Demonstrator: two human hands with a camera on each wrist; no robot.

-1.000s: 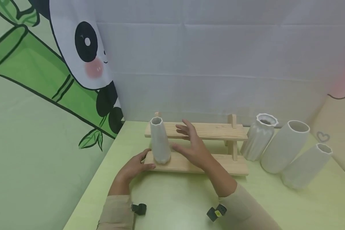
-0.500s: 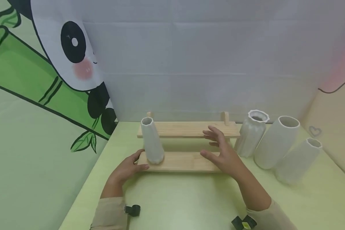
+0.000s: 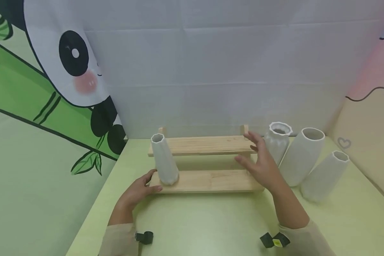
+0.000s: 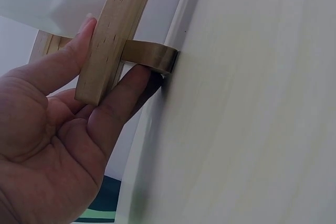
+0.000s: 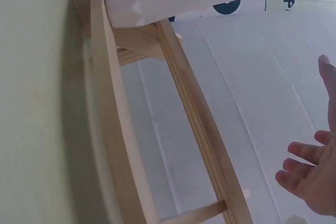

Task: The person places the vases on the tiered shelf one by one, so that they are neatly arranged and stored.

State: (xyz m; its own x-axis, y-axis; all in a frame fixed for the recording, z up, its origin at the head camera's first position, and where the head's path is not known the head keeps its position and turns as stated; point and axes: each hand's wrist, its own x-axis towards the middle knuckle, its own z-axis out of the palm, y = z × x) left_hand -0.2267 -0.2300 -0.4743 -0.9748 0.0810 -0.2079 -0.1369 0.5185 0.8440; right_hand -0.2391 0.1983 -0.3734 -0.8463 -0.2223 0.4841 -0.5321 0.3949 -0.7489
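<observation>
Vase (image 3: 165,161) stood on the lower shelf (image 3: 208,180) just beside the left hand (image 3: 136,192), which pinched that shelf's end, while three other vases (image 3: 302,158) on the worktop (image 3: 208,220), beyond the spread right hand (image 3: 264,167), apparently remained to be placed.

Vase (image 3: 164,161) on lower shelf (image 3: 208,180), left end; upper shelf (image 3: 208,145) behind, higher; three other vases (image 3: 302,156) on table (image 3: 204,220), to right.

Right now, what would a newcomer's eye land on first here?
Probably the big panda picture on the left. Next, a white vase on the lower shelf of the wooden rack, near the end the left hand grips. Then three more white vases right of the rack.
</observation>
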